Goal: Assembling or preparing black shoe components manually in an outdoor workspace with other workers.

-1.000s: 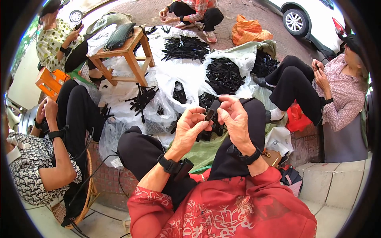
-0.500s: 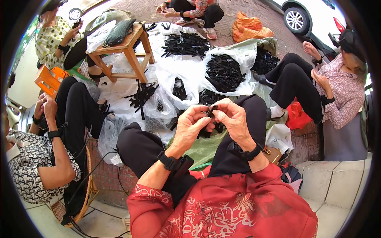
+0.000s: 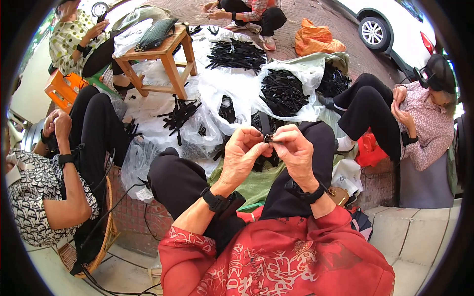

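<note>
My left hand (image 3: 242, 153) and my right hand (image 3: 295, 150) meet above my knees, fingertips pinched together. Between them is a short black strap (image 3: 265, 122); one end stands up past the fingers, and a small dark, shiny piece shows where the fingertips join. What that small piece is cannot be made out. Just beyond the hands lie heaps of similar black straps, one in a white plastic bag (image 3: 283, 93) and a looser bundle (image 3: 178, 117) on the sheet.
A wooden stool (image 3: 163, 61) with a dark bag (image 3: 155, 34) on it stands at the far left. Several people sit around the white sheet (image 3: 205, 54). An orange sack (image 3: 316, 38) and a parked white car (image 3: 390, 19) are beyond. Clear plastic bags (image 3: 136, 167) lie by my left knee.
The hands have shifted slightly, and the strap has turned so that a length now sticks up beyond my fingers. At the right, a person's hands have come closer together.
</note>
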Tool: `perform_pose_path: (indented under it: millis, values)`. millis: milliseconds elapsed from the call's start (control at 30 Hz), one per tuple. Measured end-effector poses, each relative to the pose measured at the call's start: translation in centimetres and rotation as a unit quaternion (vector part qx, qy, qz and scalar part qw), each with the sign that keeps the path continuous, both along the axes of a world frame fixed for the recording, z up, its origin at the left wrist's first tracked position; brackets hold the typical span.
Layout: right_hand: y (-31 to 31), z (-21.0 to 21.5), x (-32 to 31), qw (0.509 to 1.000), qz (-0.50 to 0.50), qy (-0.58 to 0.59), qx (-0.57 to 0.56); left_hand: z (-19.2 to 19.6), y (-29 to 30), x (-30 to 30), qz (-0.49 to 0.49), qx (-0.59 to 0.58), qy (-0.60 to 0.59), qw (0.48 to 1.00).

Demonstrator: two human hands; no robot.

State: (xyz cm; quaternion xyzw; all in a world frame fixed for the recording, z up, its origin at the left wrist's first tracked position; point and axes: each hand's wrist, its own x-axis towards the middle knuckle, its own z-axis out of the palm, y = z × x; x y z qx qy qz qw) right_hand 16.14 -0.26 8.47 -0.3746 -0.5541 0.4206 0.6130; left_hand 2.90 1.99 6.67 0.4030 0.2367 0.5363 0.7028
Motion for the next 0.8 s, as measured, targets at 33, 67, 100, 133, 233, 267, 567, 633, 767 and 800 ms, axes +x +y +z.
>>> perform_pose_path:
  millis: [33, 67, 100, 133, 233, 267, 567, 633, 767, 800]
  values:
    - [0.0, -0.1, -0.1, 0.999, -0.014, -0.024, 0.035, -0.2, 0.0, -0.1, 0.002, -0.001, 0.0, 1.0]
    - [0.0, -0.2, -0.1, 0.999, -0.012, -0.024, 0.035, -0.4, 0.1, -0.3, -0.004, 0.012, 0.018, 1.0]
    - [0.0, -0.3, 0.1, 0.995, -0.022, -0.075, 0.057, -0.4, 0.2, -0.4, -0.011, 0.025, 0.036, 0.999]
    - [0.0, -0.4, 0.4, 0.988, -0.033, -0.126, 0.079, -0.3, 0.2, -0.4, -0.01, 0.025, 0.036, 0.999]
    - [0.0, 0.3, 0.3, 0.974, -0.042, -0.203, 0.093, -0.1, 0.2, -0.6, -0.021, -0.006, 0.032, 0.999]
    - [0.0, 0.7, 0.2, 0.962, -0.05, -0.246, 0.106, -0.3, 0.4, -0.8, -0.049, -0.018, -0.011, 0.999]
    - [0.6, 1.2, 0.9, 0.976, 0.0, -0.215, 0.017, -0.8, 1.1, -0.8, -0.16, -0.089, -0.152, 0.971]
    - [0.4, 1.0, 0.7, 0.985, 0.01, -0.172, 0.007, -1.5, 1.2, -0.8, -0.165, -0.092, -0.152, 0.97]
    - [0.6, 1.3, 0.9, 0.987, 0.023, -0.157, 0.028, -1.9, 1.1, -0.5, -0.19, -0.091, -0.188, 0.959]
    - [0.7, 1.5, 1.0, 0.987, 0.042, -0.152, 0.037, -2.0, 1.1, -0.5, -0.192, -0.092, -0.187, 0.959]
